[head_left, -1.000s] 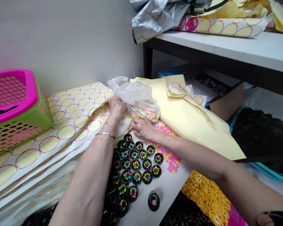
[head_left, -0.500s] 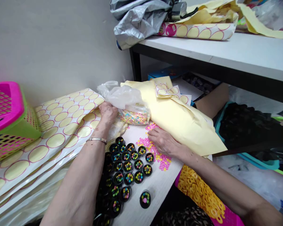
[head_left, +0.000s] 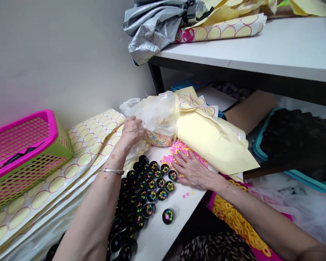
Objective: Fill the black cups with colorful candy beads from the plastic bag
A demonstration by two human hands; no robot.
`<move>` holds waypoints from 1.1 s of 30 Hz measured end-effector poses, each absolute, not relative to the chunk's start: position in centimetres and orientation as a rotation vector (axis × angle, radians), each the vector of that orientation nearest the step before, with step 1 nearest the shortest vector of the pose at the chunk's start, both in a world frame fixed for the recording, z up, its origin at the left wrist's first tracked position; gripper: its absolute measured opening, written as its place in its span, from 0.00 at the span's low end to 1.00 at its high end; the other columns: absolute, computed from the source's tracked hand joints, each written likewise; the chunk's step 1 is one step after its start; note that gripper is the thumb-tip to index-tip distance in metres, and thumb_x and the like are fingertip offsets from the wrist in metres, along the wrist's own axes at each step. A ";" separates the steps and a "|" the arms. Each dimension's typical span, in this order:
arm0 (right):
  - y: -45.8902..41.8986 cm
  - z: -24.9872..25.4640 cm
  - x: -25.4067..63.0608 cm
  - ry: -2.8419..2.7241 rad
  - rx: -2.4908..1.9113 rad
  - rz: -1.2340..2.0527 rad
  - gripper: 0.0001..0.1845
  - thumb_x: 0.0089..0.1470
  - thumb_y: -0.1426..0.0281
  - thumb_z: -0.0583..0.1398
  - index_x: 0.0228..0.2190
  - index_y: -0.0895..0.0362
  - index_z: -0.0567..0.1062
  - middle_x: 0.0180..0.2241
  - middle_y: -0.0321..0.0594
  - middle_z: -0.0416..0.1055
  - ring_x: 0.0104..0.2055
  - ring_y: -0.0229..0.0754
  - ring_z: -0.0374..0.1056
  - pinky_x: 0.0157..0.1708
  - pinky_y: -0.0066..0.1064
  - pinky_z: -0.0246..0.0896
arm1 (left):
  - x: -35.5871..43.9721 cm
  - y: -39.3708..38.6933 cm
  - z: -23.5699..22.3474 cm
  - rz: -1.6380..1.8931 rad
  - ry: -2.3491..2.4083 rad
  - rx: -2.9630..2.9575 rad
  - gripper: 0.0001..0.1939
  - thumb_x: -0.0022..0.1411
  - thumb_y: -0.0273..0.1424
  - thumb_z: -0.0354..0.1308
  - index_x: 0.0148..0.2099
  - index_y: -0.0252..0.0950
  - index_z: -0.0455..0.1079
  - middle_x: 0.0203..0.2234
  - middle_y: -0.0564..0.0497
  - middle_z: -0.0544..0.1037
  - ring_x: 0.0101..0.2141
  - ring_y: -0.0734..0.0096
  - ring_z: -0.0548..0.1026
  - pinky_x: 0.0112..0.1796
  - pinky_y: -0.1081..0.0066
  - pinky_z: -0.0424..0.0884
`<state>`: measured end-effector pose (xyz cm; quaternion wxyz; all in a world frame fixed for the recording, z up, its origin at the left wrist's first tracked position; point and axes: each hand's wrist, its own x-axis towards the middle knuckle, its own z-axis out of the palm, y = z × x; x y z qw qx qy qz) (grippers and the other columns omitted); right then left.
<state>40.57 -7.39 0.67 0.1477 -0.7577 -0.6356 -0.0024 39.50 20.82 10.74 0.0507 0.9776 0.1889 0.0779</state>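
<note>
My left hand (head_left: 133, 131) is closed on the edge of a clear plastic bag (head_left: 161, 136), which has small multicoloured beads in its bottom. My right hand (head_left: 191, 168) lies flat with fingers spread on the white tabletop (head_left: 176, 203), touching a spread of pink and yellow beads (head_left: 184, 148). These lie between the bag and a pale yellow paper sheet (head_left: 206, 134). Left of that hand stand several small black cups (head_left: 161, 182) with coloured beads inside. One filled black cup (head_left: 168, 216) sits apart nearer me. A few loose pink beads (head_left: 187, 194) lie below my right palm.
A pink and green basket (head_left: 54, 145) stands at left on sheets printed with circles (head_left: 84, 159). Below the table edge at right is a pink tray with yellow rings (head_left: 236, 217). A white shelf (head_left: 247, 50) overhangs a cardboard box (head_left: 252, 112) and a teal bin (head_left: 260, 145).
My right hand has gone from bent fingers to a flat spread. The pink beads are now bunched closer to the yellow paper. The bag's upper part stands higher, still in my left hand.
</note>
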 end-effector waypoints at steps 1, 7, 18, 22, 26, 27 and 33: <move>-7.0 0.7 41.1 -1.842 -2.175 -0.028 0.28 0.58 0.58 0.51 0.55 0.61 0.63 0.59 0.54 0.56 0.64 0.57 0.42 0.58 0.57 0.39 | 39.1 20.4 11.2 0.253 0.551 3.006 0.14 0.49 0.31 0.54 0.40 0.34 0.69 0.45 0.42 0.66 0.45 0.55 0.64 0.47 0.59 0.62; -7.4 0.7 41.6 -1.771 -2.101 -0.211 0.21 0.60 0.65 0.50 0.49 0.64 0.69 0.53 0.56 0.64 0.60 0.53 0.52 0.57 0.51 0.45 | 36.7 17.9 12.6 0.449 0.434 3.119 0.18 0.52 0.28 0.51 0.47 0.35 0.65 0.53 0.42 0.61 0.51 0.52 0.57 0.50 0.56 0.58; -10.2 0.4 37.0 -1.718 -2.249 -0.117 0.40 0.54 0.49 0.51 0.58 0.65 0.58 0.61 0.58 0.50 0.64 0.61 0.37 0.57 0.62 0.30 | 32.3 8.2 10.8 -0.291 0.182 3.040 0.23 0.53 0.52 0.52 0.34 0.37 0.72 0.30 0.45 0.72 0.41 0.57 0.65 0.39 0.63 0.61; -9.2 0.4 38.6 -1.660 -2.334 -0.132 0.33 0.57 0.54 0.51 0.57 0.62 0.60 0.60 0.57 0.51 0.64 0.61 0.39 0.58 0.58 0.34 | 32.0 7.5 10.8 -0.432 0.172 3.020 0.22 0.53 0.51 0.53 0.34 0.38 0.72 0.32 0.45 0.72 0.42 0.55 0.64 0.39 0.61 0.60; -7.8 0.0 39.6 -1.646 -2.335 -0.143 0.30 0.59 0.57 0.49 0.57 0.62 0.59 0.61 0.57 0.51 0.64 0.59 0.40 0.57 0.56 0.40 | 31.6 7.6 10.6 -0.437 0.096 3.012 0.17 0.52 0.47 0.56 0.30 0.38 0.71 0.32 0.47 0.72 0.42 0.56 0.64 0.40 0.60 0.59; -7.4 -0.1 39.8 -1.635 -2.335 -0.149 0.30 0.60 0.57 0.48 0.57 0.62 0.59 0.61 0.57 0.50 0.64 0.59 0.41 0.57 0.55 0.41 | 31.5 7.6 10.5 -0.436 0.084 3.008 0.16 0.51 0.47 0.57 0.30 0.38 0.70 0.32 0.48 0.72 0.41 0.57 0.65 0.39 0.60 0.59; -5.6 -0.1 41.1 -1.644 -2.240 -0.277 0.27 0.60 0.60 0.49 0.54 0.64 0.62 0.57 0.56 0.57 0.62 0.56 0.45 0.58 0.52 0.43 | 31.1 7.7 10.7 -0.356 0.081 2.975 0.19 0.49 0.48 0.61 0.34 0.38 0.70 0.34 0.48 0.72 0.42 0.57 0.64 0.40 0.61 0.60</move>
